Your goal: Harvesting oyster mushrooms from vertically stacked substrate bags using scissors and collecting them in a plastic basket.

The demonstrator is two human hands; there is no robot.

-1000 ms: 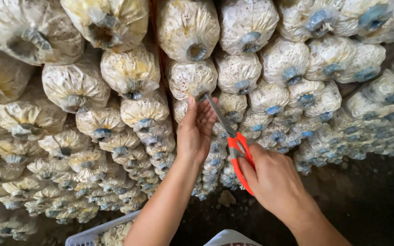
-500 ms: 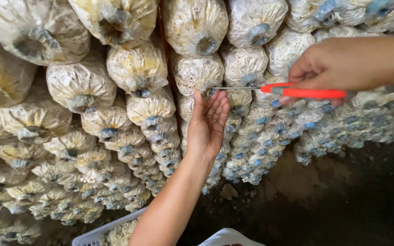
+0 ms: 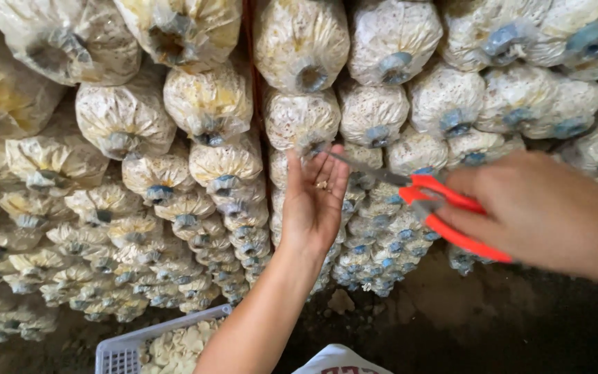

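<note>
A wall of stacked mushroom grow bags (image 3: 126, 118), pale plastic cylinders with ringed necks facing outward, fills the left of the frame, and a white slatted basket (image 3: 122, 350) of picked pale mushrooms sits at the bottom edge beneath them. At centre the person's left hand (image 3: 313, 201) is held open, palm up and fingers spread, cupped just under the neck of one bag (image 3: 301, 118) in the middle column; it grips nothing, though a small pale speck on the palm may be a trimmed fragment, too small to tell. To its right the scissors (image 3: 420, 197), orange-handled with dark blades, lie roughly level, their tips reaching just over the fingertips of the open palm and pointing at the bag's mouth. The right hand (image 3: 541, 211) is closed round the handles at the frame's right.

Compared with half a second earlier, the right hand has dropped from the top of the frame to the level of the open palm, and the blades have come in low and close to it. A second back the scissors stood steeply, points up, beside the wrist. The left hand has barely shifted, staying cupped under the same bag. The cutting tool and the catching palm now meet at that one bag mouth, which suggests trimming there is under way.
</note>
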